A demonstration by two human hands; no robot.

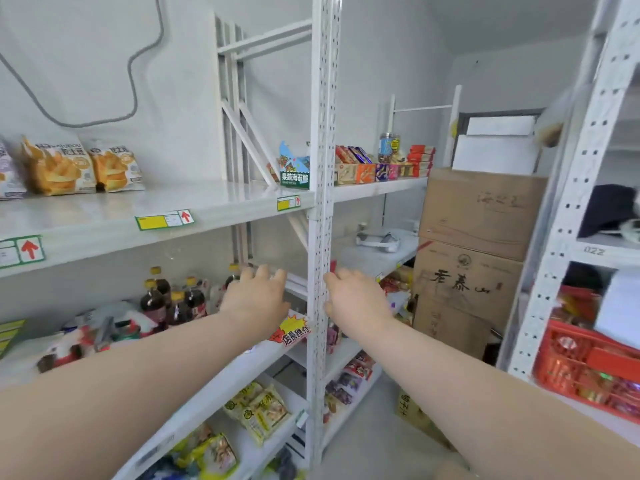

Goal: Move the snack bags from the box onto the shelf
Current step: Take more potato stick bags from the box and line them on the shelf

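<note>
- Left hand point(258, 299): is hovering before the lower shelf bay, just left of the white upright post point(320, 202); fingers are lying loosely spread, holding nothing.
- Right hand point(358, 303): is hovering just right of the post; fingers are lying relaxed, slightly apart, holding nothing.
- Snack bags point(59, 166): two orange, are standing upright on the upper shelf point(104, 216), far left, well apart from both hands.
- Cardboard boxes point(481, 209): are sitting stacked at right.

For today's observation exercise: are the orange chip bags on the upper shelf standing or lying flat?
Standing: both orange chip bags rest on their bottom edges on the upper shelf, printed fronts facing outward.
</note>
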